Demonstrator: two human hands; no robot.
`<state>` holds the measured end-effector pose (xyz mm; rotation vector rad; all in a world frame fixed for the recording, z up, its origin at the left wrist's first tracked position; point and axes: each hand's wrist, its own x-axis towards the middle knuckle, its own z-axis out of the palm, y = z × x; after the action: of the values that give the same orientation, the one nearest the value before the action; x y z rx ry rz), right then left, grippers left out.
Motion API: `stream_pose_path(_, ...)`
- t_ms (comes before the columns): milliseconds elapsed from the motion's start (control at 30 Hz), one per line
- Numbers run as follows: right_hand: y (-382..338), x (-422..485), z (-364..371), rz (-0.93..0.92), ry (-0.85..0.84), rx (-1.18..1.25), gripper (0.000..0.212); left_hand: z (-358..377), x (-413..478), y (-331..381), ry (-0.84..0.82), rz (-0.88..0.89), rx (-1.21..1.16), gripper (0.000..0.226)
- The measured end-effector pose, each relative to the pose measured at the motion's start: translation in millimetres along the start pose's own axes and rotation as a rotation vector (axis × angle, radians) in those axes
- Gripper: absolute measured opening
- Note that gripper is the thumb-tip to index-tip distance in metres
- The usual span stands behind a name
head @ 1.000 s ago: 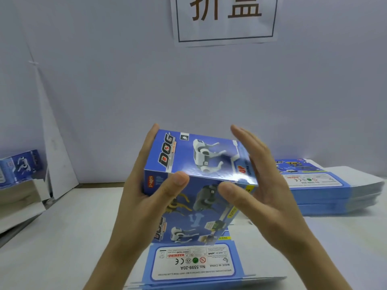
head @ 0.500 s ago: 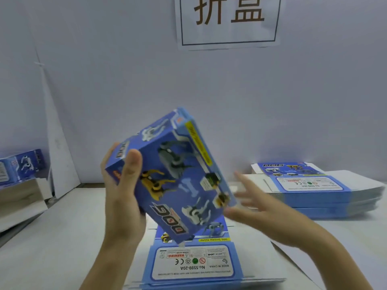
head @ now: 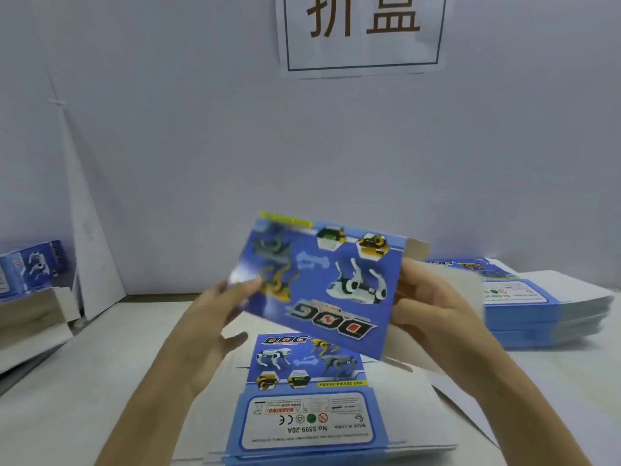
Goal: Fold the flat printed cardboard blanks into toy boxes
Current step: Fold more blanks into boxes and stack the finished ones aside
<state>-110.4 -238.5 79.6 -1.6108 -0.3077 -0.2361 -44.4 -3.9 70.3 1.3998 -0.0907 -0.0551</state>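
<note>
I hold a blue printed toy box (head: 322, 284) with robot dogs and an upside-down "DOG" logo above the table, its big face toward me and tilted. My left hand (head: 215, 327) grips its left edge, thumb on the front. My right hand (head: 433, 314) grips the right end, where plain cardboard flaps (head: 418, 250) stand open. Below it lies a flat printed blank (head: 309, 398) on top of a low pile on the table.
A thick stack of flat blanks (head: 544, 304) lies at the right. Folded boxes (head: 33, 264) sit at the far left on white cardboard. A white wall with a paper sign (head: 363, 31) stands behind the white table (head: 100, 381).
The box has turned from tilted on its corner in my left hand alone to broad face toward me. My right hand has moved up and taken hold of its right end.
</note>
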Motion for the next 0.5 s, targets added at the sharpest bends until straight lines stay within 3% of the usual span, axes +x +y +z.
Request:
stream_pose_path(100,-6,-1,2,-0.036,0.034,0.002,0.032,-3,2,-2,0.061,0.026,0.274,0.055)
stream_pose_path(233,2,-2,14,-0.019,0.014,-0.28,0.058,13,-6,-2,-0.118,0.233,0.423,0.026)
stream_pose_path(367,-1,-6,17,-0.202,0.039,-0.615,0.057,27,-19,-5,-0.128,0.417,0.495,0.052)
stream_pose_path(500,-8,-8,19,-0.45,0.083,-1.005,0.042,30,-26,1,-0.069,0.617,0.517,0.042)
